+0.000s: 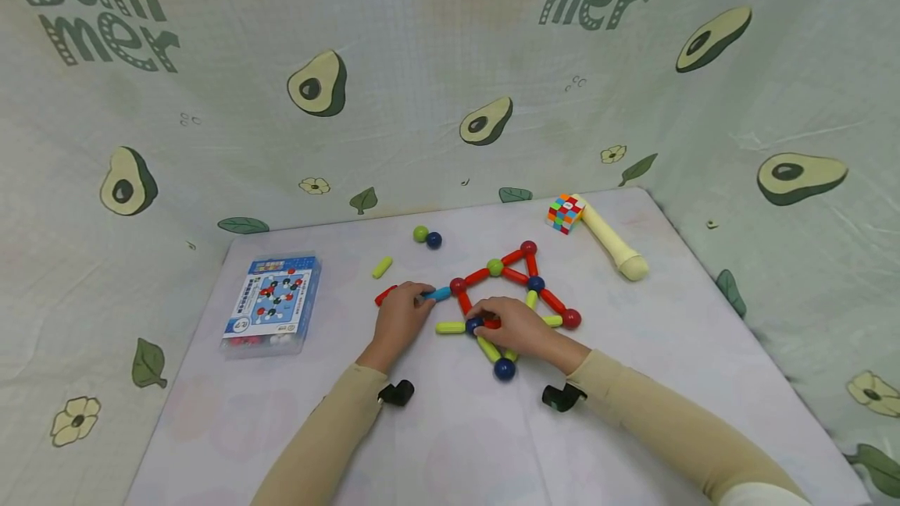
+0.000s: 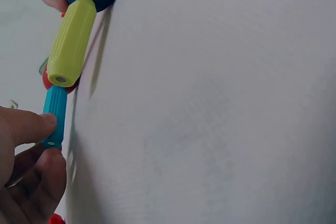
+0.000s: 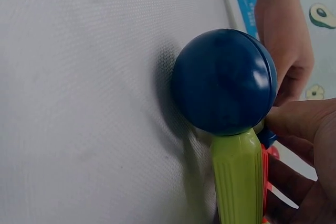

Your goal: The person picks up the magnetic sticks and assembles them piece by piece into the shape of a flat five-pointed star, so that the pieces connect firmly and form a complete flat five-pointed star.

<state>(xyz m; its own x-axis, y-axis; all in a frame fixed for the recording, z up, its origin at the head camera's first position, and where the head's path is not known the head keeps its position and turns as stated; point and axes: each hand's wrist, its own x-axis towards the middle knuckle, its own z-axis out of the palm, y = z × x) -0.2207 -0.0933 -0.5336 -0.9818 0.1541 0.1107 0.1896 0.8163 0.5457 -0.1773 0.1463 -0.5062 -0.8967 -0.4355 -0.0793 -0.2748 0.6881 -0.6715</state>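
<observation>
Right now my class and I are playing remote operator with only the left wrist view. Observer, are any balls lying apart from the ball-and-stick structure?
Observer: Yes. In the head view, a green ball and a dark blue ball lie side by side, beyond the structure, towards the backdrop.
Operator: What lies farthest left?
Observer: A clear plastic box, its front printed with a picture of a ball-and-stick model.
Operator: And past the structure, far right?
Observer: A multicoloured puzzle cube beside one end of a pale yellow rod.
</observation>
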